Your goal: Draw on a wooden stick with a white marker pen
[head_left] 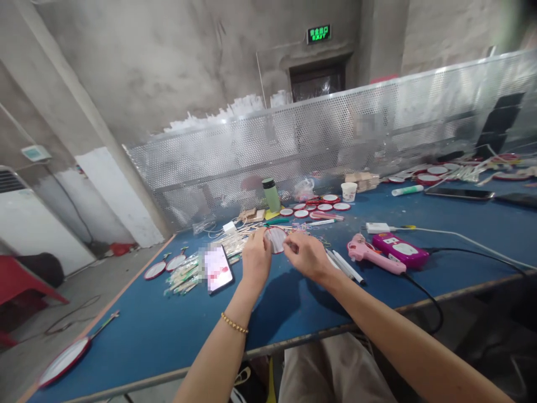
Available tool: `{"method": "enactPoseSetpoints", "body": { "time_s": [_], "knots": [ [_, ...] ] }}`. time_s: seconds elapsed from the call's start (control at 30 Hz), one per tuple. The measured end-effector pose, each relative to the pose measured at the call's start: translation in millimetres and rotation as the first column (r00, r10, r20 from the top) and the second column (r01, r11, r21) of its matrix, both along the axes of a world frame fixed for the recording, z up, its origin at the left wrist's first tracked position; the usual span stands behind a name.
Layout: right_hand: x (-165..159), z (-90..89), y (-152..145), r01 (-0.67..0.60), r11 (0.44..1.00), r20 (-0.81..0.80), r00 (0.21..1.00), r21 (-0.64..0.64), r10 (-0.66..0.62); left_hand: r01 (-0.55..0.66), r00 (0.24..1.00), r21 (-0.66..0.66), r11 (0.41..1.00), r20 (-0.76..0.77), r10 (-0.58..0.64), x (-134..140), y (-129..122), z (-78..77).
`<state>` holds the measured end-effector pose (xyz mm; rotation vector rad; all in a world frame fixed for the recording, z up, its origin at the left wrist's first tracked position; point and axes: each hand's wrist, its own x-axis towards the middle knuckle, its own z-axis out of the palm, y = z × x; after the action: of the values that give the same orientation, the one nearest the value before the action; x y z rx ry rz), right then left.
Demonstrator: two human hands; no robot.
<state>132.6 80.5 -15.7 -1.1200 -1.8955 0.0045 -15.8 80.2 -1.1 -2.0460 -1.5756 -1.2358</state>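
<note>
Between my hands is a small round white disc with a red rim point(276, 240), raised a little over the table. My left hand point(257, 254) is closed on its left edge. Pinched fingers of my right hand point(308, 254) meet the disc's right edge; whether they also hold something thin is too small to see. Left of my left hand lies a phone point(218, 268) with its screen lit, on bundled thin sticks in clear wrap point(184, 274). Just right of my right hand are several white pens point(346, 267) and a pink glue gun point(375, 254).
A purple power box point(400, 251) with cables sits at the right. Behind stand a green bottle point(271, 195), a paper cup point(349, 192) and several red-rimmed discs point(301, 213). Round fans with handles point(67, 361) lie near the left edge. A perforated metal screen point(235, 162) borders the blue table point(168, 341).
</note>
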Motion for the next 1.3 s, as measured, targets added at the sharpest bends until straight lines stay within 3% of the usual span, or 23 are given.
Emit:
{"method": "enactPoseSetpoints", "body": {
  "time_s": [0.2, 0.3, 0.5, 0.73, 1.1, 1.3],
  "knots": [
    [-4, -0.8, -1, 0.044, 0.996, -0.001, 0.999, -0.072, -0.044, 0.018, 1.000, 0.027, 0.999, 0.019, -0.019, 3, -2, -1.4],
    [-4, -2.2, 1, 0.003, 0.995, -0.047, 0.999, -0.099, -0.008, 0.022, 0.999, 0.038, 0.999, 0.045, -0.024, 3, -2, -1.4],
    [-4, -4.7, 0, -0.054, 0.996, -0.061, 0.997, -0.072, 0.050, 0.031, 0.994, 0.002, 1.000, 0.107, -0.031, 2, -1, 0.8],
    [-3, -4.9, 1, -0.105, 0.993, -0.046, 0.994, -0.052, 0.102, 0.036, 0.997, -0.032, 0.999, 0.063, -0.034, 2, -4, 4.5],
    [-2, -7.2, 2, -0.089, 0.996, -0.002, 0.996, -0.031, 0.089, 0.040, 0.998, 0.001, 0.999, 0.038, -0.040, 0, 0, 0.0],
    [9, 1.7, 5, 0.039, 0.992, -0.212, 0.977, 0.116, -0.014, 0.093, 0.996, 0.020, 0.995, 0.001, -0.093, 0, 4, -1.8]
  ]
}}
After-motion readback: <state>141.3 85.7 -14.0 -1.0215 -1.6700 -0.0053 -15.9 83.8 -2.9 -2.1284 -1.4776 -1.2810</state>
